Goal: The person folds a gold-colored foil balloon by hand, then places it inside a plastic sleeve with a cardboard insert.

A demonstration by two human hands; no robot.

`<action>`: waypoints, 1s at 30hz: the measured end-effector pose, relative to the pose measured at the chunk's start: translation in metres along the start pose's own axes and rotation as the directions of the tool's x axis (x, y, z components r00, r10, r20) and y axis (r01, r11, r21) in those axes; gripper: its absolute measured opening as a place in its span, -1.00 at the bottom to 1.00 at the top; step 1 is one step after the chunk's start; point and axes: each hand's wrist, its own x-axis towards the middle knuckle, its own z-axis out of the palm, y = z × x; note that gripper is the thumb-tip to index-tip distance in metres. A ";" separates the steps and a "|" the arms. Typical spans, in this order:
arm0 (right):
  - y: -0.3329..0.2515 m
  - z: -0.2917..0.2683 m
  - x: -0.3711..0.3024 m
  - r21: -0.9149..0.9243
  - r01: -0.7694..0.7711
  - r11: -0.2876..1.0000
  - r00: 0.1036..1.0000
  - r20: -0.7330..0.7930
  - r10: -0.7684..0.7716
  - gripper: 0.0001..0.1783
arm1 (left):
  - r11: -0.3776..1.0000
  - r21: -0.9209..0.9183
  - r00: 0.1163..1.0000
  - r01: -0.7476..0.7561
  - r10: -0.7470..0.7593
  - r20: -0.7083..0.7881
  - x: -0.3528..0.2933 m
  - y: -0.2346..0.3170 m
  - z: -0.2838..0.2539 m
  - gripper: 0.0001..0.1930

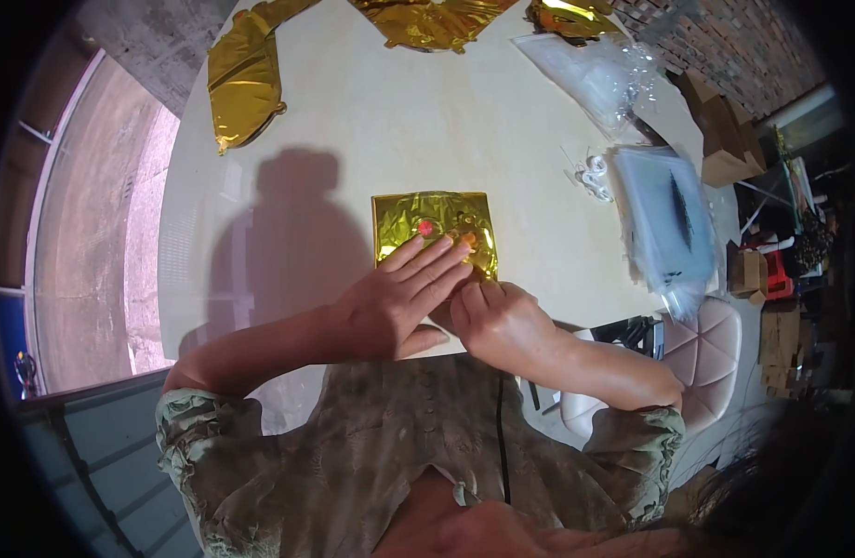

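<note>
A flat square of folded, shiny gold foil (397, 210) with a round red mark lies on the table near its front edge. Across its near half rests my left hand (404, 288), fingers stretched out and pressed flat on the foil. My right hand (502, 321) is closed, its fingers curled at the near right edge of the foil. Whatever those fingers pinch is hidden from view. The near edge of the foil is covered by both hands.
Deflated gold foil pieces (244, 84) lie along the far edge. To the right are clear plastic bags (585, 79), white string (592, 177) and a stack of clear plastic sleeves (664, 219). A padded stool (706, 358) stands at the right, with cardboard boxes (715, 126) beyond.
</note>
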 end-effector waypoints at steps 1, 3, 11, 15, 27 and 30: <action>0.001 0.000 0.000 -0.011 -0.007 1.000 1.000 -0.004 0.007 -0.85 | 0.996 -0.086 0.999 0.032 -0.035 -0.030 0.000 0.000 0.002 -0.27; 0.004 0.003 0.001 0.072 -0.025 0.997 0.997 -0.064 0.029 -0.87 | 0.998 -0.054 0.999 0.034 -0.036 -0.035 -0.002 0.000 0.005 -0.32; 0.009 -0.010 0.002 0.050 -0.066 0.997 0.986 -0.148 0.073 -0.91 | 0.865 0.495 0.895 -0.080 0.280 -0.346 -0.010 0.003 0.019 -0.57; 0.013 -0.021 0.003 0.169 -0.062 0.984 0.984 -0.156 0.088 -0.86 | 0.879 0.476 0.922 -0.029 0.207 -0.326 -0.011 0.004 0.009 -0.57; 0.160 -0.012 -0.201 0.021 -0.876 0.482 0.482 0.029 0.876 -0.30 | 0.792 -0.535 0.545 0.294 -0.599 -0.587 -0.019 -0.014 -0.046 -0.85; 0.164 -0.001 -0.208 0.077 -0.862 0.500 0.505 0.081 0.859 -0.43 | 0.533 -0.816 0.483 0.226 -0.788 -0.381 -0.023 -0.028 -0.040 -0.84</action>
